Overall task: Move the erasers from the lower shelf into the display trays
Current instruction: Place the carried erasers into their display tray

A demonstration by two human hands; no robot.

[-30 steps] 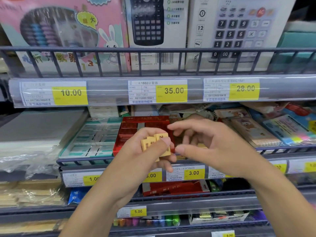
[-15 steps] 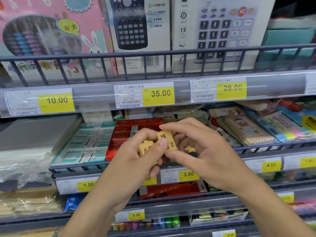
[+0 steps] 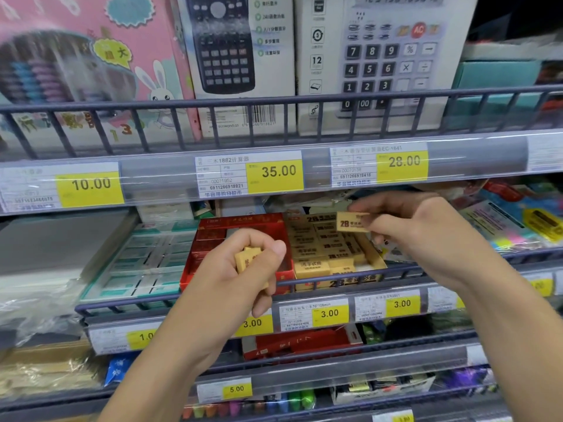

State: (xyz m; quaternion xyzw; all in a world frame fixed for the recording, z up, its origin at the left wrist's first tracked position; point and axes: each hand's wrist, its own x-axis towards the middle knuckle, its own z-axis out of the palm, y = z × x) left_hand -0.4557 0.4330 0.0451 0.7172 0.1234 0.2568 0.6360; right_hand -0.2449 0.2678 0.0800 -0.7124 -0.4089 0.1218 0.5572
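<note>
Currently right hand (image 3: 426, 236) pinches one eraser (image 3: 350, 222) over the far right of the yellow tray (image 3: 373, 257). Left hand (image 3: 243, 266) grips spare erasers (image 3: 246, 258) (loose bunch). Risk: spares slip, or eraser lands crooked on packed rows.

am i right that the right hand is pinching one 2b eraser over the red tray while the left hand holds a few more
Not quite. In the head view the right hand pinches the 2B eraser over the yellow tray, not the red tray. The left hand does hold more erasers.
</note>
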